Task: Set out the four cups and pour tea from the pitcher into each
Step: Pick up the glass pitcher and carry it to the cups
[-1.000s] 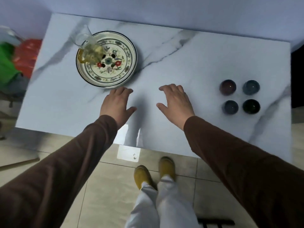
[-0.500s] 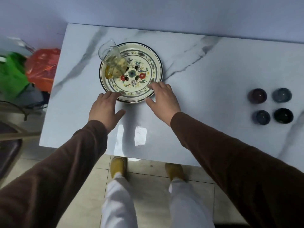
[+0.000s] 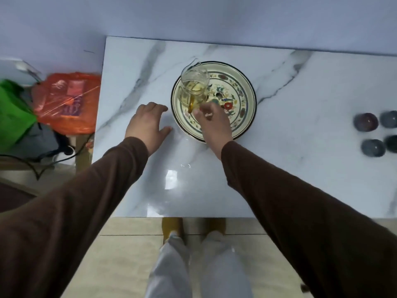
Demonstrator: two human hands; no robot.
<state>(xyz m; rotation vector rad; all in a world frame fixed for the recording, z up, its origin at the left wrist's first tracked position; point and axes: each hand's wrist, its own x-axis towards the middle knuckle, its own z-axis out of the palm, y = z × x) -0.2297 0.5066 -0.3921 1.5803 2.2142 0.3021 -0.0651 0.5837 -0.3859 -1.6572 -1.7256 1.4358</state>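
Observation:
A glass pitcher (image 3: pixel 194 87) with yellow tea and an amber handle stands on the left part of a flowered plate (image 3: pixel 247 91) on the marble table (image 3: pixel 300 173). My right hand (image 3: pixel 214 125) reaches over the plate's near rim, its curled fingertips at the pitcher's handle; whether they grip it is unclear. My left hand (image 3: pixel 148 123) lies flat and spread on the table just left of the plate, holding nothing. Several small dark cups sit in a square at the right edge: a purple cup (image 3: pixel 365 122), a blue-grey cup (image 3: pixel 372 147), and two more cut off by the frame.
An orange plastic bag (image 3: pixel 68 102) and a green bag (image 3: pixel 12 112) lie beside the table's left end, with dark cables below them. A pale wall runs behind the table. My legs and yellow slippers (image 3: pixel 171 226) stand at the table's near edge.
My view has swung left, so plate and pitcher now sit mid-frame. My right hand moved forward over the plate's rim to the pitcher's handle. My left hand shifted slightly forward beside the plate.

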